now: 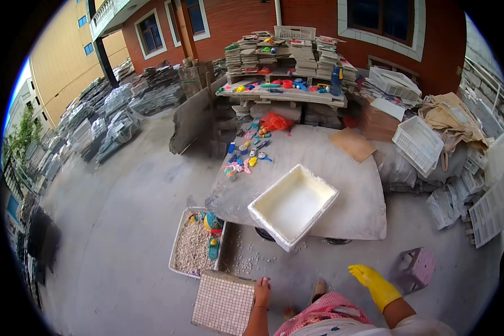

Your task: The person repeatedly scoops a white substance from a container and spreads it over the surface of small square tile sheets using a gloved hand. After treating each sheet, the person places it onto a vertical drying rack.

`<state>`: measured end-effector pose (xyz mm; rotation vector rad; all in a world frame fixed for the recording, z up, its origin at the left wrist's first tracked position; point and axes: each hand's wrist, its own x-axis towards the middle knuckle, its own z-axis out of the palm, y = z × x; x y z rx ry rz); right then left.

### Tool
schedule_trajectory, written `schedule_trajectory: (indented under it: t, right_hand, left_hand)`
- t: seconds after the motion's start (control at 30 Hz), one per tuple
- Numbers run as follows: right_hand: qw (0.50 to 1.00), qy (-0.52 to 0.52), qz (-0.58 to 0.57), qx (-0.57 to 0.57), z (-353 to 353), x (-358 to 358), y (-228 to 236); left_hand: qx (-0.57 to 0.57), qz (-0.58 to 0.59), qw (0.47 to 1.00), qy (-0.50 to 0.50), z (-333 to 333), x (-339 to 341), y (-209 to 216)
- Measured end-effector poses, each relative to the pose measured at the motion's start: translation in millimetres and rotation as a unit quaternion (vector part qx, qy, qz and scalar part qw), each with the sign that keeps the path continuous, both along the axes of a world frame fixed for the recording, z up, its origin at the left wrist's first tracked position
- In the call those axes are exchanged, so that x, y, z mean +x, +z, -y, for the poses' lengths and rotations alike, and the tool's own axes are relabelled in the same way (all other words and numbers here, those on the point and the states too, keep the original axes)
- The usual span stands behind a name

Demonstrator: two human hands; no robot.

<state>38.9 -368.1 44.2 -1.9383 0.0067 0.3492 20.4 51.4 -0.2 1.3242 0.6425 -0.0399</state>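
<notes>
My bare left hand (261, 292) is closed at the right edge of a square board of small pale mosaic tiles (224, 302), which overlaps the near corner of a white crate in my view. Part of the grip is hidden. My right hand (372, 281), in a yellow rubber glove, is held out with its fingers extended and nothing in it. Ahead of both hands, an empty white foam box (294, 204) sits at an angle on the near part of a grey table (353, 190). The white crate (174, 246) on the ground holds pale pebbles (193, 246) and a few colourful toys.
Small toys (246, 154) and a red plastic bag (274, 121) lie on the table's far left. A purple stool (414, 269) stands right. Pebbles (249, 257) litter the ground. Stacked slabs (305, 59) and white plastic baskets (419, 145) stand behind and at the right.
</notes>
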Motion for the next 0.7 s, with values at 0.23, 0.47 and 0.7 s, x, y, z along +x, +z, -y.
schedule_trajectory:
  t: [0.23, 0.47, 0.7]
  right_hand:
    - [0.994, 0.007, 0.012, 0.107, -2, 117, 27]
    - [0.986, 0.054, -0.024, 0.156, -25, 279, 101]
    - [0.982, 0.091, -0.116, 0.116, -14, 409, 120]
  left_hand:
    - [0.264, 0.053, 0.95, -0.159, 71, 183, 51]
    - [0.398, -0.008, 0.878, -0.267, 118, 336, -9]
    - [0.448, -0.156, 0.835, -0.278, 164, 429, -73]
